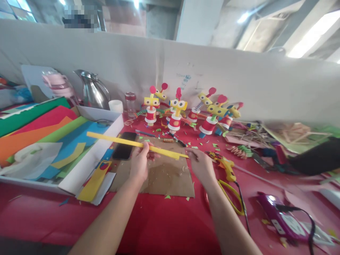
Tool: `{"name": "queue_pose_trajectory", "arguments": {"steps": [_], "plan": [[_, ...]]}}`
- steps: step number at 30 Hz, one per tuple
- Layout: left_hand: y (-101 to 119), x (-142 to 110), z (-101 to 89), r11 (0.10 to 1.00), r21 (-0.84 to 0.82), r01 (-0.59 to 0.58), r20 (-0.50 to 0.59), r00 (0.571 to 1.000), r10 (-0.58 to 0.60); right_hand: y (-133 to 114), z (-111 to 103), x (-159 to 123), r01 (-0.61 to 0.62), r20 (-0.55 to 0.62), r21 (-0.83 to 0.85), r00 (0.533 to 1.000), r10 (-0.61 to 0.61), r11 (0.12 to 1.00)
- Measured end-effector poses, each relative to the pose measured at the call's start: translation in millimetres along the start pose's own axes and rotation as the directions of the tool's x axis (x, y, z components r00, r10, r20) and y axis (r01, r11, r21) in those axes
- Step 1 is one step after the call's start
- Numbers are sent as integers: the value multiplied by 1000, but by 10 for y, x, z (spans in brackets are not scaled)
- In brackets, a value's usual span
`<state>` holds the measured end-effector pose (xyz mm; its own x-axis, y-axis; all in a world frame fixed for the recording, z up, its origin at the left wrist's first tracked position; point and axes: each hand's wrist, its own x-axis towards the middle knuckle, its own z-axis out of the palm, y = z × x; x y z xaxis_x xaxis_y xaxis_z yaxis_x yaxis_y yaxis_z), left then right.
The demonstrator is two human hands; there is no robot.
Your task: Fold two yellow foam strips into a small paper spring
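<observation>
Yellow paper strip [119, 140] pinched in our left hand [140, 161], we curl our right hand [202, 166] at its narrow end, grip unclear. Light, level support should prevent creasing. Cardboard [170, 182] lies below; the box [77, 175] limits leftward swing, the figures [175, 122] forward reach.

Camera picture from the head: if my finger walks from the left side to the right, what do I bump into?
Pink bottle → shiny metal jug → white cup → glass jar → big-eyed paper figure in the middle → yellow glue gun → purple gadget.
</observation>
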<state>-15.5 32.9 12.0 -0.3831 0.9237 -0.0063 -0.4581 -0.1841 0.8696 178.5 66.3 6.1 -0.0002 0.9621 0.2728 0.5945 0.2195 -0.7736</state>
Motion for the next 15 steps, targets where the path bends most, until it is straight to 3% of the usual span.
{"name": "queue_pose_trajectory", "arguments": {"steps": [2, 5, 9, 15], "plan": [[8, 16, -9, 1000, 8, 22, -40, 999, -22, 7, -1, 84, 129, 175, -391, 983, -65, 911], [9, 25, -20, 999, 2, 52, -52, 997, -52, 9, 85, 135, 188, 243, -661, 970, -29, 727], [4, 31, -38, 995, -28, 99, -15, 995, -99, 71, 195, 134, 186, 235, -706, 972, -22, 683], [-15, 57, -71, 996, -43, 75, -34, 997, -76, 187, 219, 143, 195, 253, -629, 967, -39, 752]]}}
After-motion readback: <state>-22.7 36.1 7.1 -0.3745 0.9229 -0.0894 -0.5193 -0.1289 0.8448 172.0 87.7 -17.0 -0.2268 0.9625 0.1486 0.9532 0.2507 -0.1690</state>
